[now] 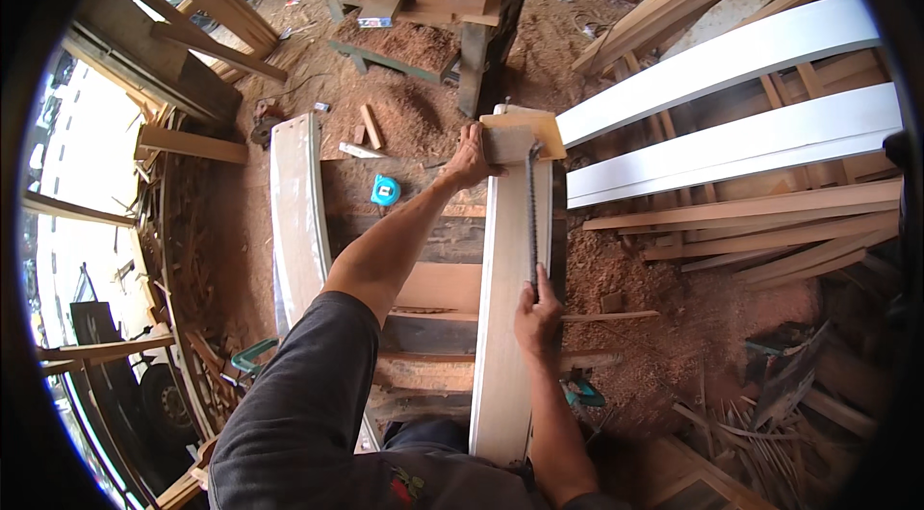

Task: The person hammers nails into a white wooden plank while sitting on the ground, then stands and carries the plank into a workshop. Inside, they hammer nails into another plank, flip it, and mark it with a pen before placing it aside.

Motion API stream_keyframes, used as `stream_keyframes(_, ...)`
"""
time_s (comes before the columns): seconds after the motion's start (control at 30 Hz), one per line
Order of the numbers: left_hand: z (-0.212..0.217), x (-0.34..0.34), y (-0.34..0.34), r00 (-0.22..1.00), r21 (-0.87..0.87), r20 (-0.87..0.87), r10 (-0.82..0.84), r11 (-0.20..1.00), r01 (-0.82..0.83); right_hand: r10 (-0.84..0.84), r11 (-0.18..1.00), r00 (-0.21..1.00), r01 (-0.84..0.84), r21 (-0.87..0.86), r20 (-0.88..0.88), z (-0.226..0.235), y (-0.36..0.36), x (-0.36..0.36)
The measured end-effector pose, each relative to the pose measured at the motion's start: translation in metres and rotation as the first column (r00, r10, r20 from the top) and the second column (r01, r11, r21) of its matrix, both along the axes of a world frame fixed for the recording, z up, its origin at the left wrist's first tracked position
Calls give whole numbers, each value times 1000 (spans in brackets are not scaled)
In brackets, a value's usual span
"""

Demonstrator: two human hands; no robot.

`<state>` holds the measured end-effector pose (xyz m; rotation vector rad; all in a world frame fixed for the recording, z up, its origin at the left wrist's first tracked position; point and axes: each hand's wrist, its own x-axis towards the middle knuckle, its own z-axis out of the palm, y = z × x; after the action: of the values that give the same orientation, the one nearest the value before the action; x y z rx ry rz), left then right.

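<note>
A long pale board [510, 260] with white edges lies lengthwise before me. At its far end my left hand [469, 159] is closed on the end of a short brown wood block [508, 144], which lies across the board. Behind and beside that block is a yellowish wood piece [549, 135]. My right hand [537, 313] grips the near end of a thin, dark, ribbed metal rod [532, 221]. The rod runs along the board, and its far end, seemingly bent, meets the block.
A blue tape measure [385, 190] lies on the dark bench planks [448, 241]. Another whitish board [298, 212] is at the left. Two white boards [741, 140] stretch off to the right above stacked timber [751, 212]. Sawdust [395, 115] covers the floor.
</note>
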<state>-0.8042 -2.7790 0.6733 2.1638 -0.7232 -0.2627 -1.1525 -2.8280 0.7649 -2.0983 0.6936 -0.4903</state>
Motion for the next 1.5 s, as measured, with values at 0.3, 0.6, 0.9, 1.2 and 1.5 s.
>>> stream_keyframes(0.3, 17, -1, 25, 992, 79, -58, 107, 992, -103, 47, 997, 989, -39, 66, -140, 73, -39, 8)
stream_keyframes(0.6, 11, 18, -27, 997, 27, -21, 78, 997, -78, 205, 933, 854, -319, -170, -477, 176, -113, 147)
stream_keyframes(0.9, -5, 25, -24, 990, -77, -129, 62, 994, -72, 349, 611, 512, -759, -224, -785, 218, -156, 285)
stream_keyframes(1.2, -1, 25, -25, 981, -8, -176, 83, 996, -85, 312, 432, 298, -890, -144, -902, 234, -151, 402)
stream_keyframes(1.5, -8, 35, -37, 980, -31, -164, 109, 993, -116, 364, 514, 405, -838, -182, -839, 214, -129, 336)
